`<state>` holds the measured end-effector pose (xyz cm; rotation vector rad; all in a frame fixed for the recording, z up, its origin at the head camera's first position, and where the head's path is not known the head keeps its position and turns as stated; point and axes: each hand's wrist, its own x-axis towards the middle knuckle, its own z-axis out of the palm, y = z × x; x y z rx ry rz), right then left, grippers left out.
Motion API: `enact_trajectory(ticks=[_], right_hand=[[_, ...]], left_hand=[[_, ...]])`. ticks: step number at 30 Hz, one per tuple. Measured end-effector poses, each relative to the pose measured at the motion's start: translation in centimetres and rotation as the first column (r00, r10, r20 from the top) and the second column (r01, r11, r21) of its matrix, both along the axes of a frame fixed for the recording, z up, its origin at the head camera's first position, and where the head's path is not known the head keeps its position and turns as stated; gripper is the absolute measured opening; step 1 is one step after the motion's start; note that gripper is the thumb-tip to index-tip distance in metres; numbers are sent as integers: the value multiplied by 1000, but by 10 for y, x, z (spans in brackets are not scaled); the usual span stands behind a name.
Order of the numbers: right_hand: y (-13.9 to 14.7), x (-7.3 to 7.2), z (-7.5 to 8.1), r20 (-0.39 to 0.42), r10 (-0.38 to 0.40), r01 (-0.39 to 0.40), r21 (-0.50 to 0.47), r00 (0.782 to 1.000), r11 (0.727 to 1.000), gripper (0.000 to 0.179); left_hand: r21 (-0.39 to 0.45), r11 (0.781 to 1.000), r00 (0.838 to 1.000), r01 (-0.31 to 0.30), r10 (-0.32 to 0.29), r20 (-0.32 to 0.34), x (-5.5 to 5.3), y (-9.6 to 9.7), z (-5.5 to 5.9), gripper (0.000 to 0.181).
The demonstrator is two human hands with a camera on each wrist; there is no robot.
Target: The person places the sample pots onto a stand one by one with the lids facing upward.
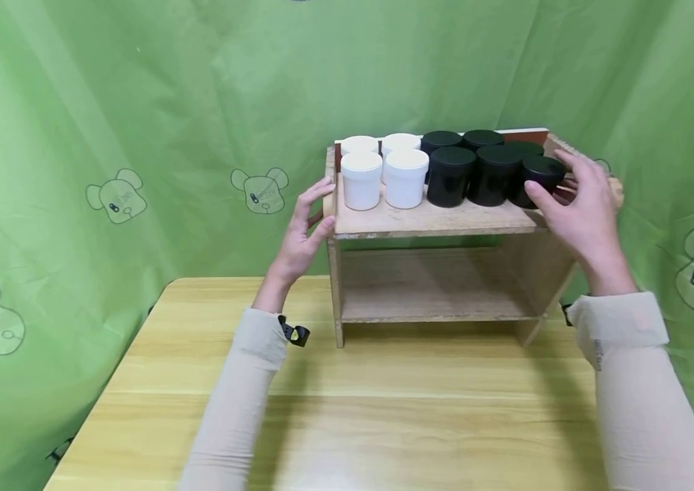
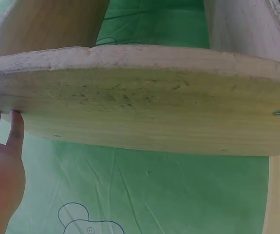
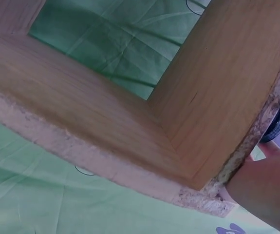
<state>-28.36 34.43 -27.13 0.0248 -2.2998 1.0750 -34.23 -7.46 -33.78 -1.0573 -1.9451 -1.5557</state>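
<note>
A small wooden shelf (image 1: pixel 432 279) stands on the table, its top board crowded with lidded jars. My right hand (image 1: pixel 586 211) grips a black jar (image 1: pixel 537 181) at the front right corner, thumb on its near side and fingers round its far side; the jar leans slightly. In the right wrist view, part of that jar shows past the board edge beside the hand (image 3: pixel 264 183). At the opposite end, my left hand (image 1: pixel 300 239) rests its fingers against the shelf's outer left side panel (image 2: pixel 140 107), thumb near the front edge.
White jars (image 1: pixel 362 181) fill the left of the top board; several other black jars (image 1: pixel 451 177) stand between them and the held one. A lower board (image 1: pixel 432 283) spans the shelf. Wooden table (image 1: pixel 383 423) extends in front, and a green curtain (image 1: pixel 199 102) hangs behind.
</note>
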Motion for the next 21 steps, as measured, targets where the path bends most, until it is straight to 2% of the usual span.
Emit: enact_trajectory(ticks=[9,14,18,21], right_hand=[[1,8,0,13,32,-31,-37,999,999,72],[-1,16,-4,-58,26,-29,-56,998,998,70],[-3,24,-9,-126,-16,15,-14,992,1000,69],[-6,31,-11,-176,-30,38,40,984,998,69]], left_hand=[[-30,1000,1000,4,-4,5,2,-2,3,58],[-63,998,1000,-6,5,-19,4,-6,9,56],[-87,996,999,-2,-2,-51,6,-14,13,55],[-124,991,997,-42,32,-76,7,-23,14,56]])
